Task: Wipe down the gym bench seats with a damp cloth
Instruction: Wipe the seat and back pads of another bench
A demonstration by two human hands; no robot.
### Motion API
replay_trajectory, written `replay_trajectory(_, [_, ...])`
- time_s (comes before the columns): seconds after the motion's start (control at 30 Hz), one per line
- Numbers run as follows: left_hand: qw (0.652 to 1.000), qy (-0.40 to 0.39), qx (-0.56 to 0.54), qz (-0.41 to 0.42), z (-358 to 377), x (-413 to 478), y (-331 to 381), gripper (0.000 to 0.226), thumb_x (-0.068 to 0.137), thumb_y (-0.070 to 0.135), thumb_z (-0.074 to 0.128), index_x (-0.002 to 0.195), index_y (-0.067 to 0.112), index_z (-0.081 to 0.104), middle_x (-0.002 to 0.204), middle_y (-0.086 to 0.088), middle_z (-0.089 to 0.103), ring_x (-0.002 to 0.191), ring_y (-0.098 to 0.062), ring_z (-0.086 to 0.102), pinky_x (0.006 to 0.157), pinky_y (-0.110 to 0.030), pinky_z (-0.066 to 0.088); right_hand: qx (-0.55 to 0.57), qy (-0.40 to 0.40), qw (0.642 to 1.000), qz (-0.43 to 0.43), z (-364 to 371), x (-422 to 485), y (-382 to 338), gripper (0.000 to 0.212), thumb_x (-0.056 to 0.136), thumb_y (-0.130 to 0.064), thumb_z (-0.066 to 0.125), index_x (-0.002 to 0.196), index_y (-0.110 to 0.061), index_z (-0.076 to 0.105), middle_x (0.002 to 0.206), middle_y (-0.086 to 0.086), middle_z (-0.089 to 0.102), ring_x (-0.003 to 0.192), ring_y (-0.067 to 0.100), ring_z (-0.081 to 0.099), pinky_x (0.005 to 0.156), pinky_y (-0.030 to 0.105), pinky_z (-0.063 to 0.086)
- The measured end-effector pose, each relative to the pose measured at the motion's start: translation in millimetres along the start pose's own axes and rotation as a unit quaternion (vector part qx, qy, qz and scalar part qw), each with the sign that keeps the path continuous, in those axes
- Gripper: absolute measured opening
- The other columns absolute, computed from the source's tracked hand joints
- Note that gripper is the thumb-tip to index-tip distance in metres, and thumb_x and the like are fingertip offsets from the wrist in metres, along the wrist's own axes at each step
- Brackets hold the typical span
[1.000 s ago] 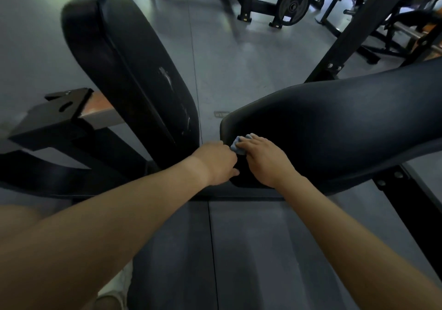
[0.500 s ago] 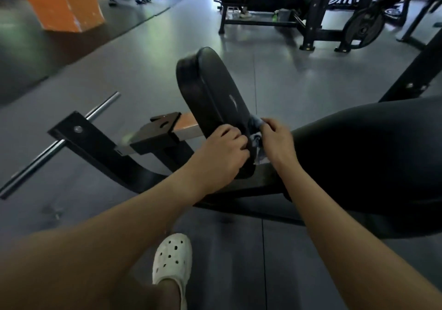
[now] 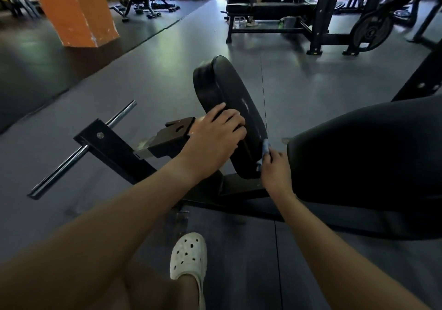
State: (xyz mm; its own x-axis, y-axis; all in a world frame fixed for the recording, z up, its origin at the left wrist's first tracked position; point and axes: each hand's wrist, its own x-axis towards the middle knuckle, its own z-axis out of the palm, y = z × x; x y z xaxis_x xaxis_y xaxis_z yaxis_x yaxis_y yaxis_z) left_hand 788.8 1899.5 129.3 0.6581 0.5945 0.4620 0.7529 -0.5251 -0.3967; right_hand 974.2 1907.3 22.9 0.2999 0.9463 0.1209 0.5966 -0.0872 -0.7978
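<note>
We are wiping the small pad (image 3: pixel 229 89), which is standing tilted up on the frame. Our left hand (image 3: pixel 215 135) is holding it at the near left edge, with the fingers curling over the rim onto the face; we think this is steadying the pad against the rubbing. Our right hand (image 3: pixel 275 168) is pinching the blue cloth (image 3: pixel 265 147) between thumb and fingers. The cloth is bunched and is touching the lower right edge of the small pad, in the narrow gap beside the big pad (image 3: pixel 358 156).

To do this step well, we are probably needing a flatter cloth, because a bunched one is cleaning only a thin line. We are advising long strokes along the right edge toward the top, then across the face. The left hand is covering part of the face, so that place is needing a pass too. The big pad is probably waiting for its turn.
</note>
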Motion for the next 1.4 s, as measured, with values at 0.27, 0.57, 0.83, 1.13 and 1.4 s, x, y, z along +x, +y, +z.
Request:
replay_trajectory(0.27, [0.999, 0.034, 0.015, 0.027, 4.9, 2.4, -9.2, 0.024, 0.101, 0.029, 0.056, 0.122, 0.02, 0.063, 0.133, -0.001, 0.06, 0.135, -0.024, 0.049, 0.124, -0.044, 0.023, 0.127, 0.018, 0.992, -0.015, -0.2, 11.2, -65.2, 0.04, 0.108, -0.042, 0.037, 0.106, -0.014, 0.066, 0.112, 0.004, 0.053, 0.081, 0.015, 0.064, 0.072, 0.029, 0.055])
replay_trajectory(0.57, [0.999, 0.041, -0.021, -0.002, 7.6, 2.2, -2.9, 0.03, 0.094, 0.03, 0.067, 0.122, 0.021, 0.063, 0.131, 0.001, 0.059, 0.134, -0.021, 0.047, 0.126, -0.042, 0.02, 0.013, 0.055, 0.989, -0.136, 0.5, 5.9, -27.7, 0.045, 0.108, -0.04, 0.031, 0.14, -0.018, 0.053, 0.105, 0.002, 0.048, 0.088, 0.013, 0.05, 0.075, 0.025, 0.041])
replay_trajectory(0.83, [0.998, 0.044, -0.038, -0.011, 7.0, 1.1, -0.7, 0.023, 0.095, 0.024, 0.066, 0.118, 0.023, 0.065, 0.129, 0.001, 0.059, 0.133, -0.021, 0.047, 0.126, -0.042, 0.018, 0.073, -0.026, 0.997, 0.024, 9.5, 34.7, -6.8, 0.038, 0.104, -0.053, 0.034, 0.094, -0.03, 0.063, 0.109, 0.018, 0.062, 0.079, 0.026, 0.064, 0.072, 0.038, 0.054])
replay_trajectory(1.13, [0.998, 0.051, -0.037, -0.009, 7.1, 1.1, -1.5, 0.021, 0.098, 0.025, 0.061, 0.118, 0.022, 0.065, 0.13, 0.0, 0.059, 0.134, -0.022, 0.047, 0.126, -0.041, 0.017, 0.083, -0.01, 0.995, -0.062, -4.3, 22.7, -45.9, 0.033, 0.111, -0.032, 0.032, 0.131, -0.022, 0.057, 0.112, 0.002, 0.05, 0.083, 0.003, 0.053, 0.065, 0.014, 0.035])
replay_trajectory(1.4, [0.997, 0.043, -0.069, -0.007, 4.1, 0.0, -2.3, 0.023, 0.093, 0.026, 0.068, 0.115, 0.023, 0.066, 0.128, 0.001, 0.059, 0.134, -0.021, 0.047, 0.126, -0.043, 0.02, -0.007, -0.053, 0.998, 0.031, -3.0, 19.8, 4.2, 0.04, 0.108, -0.034, 0.029, 0.105, -0.012, 0.063, 0.108, 0.012, 0.063, 0.091, 0.027, 0.063, 0.075, 0.037, 0.046])
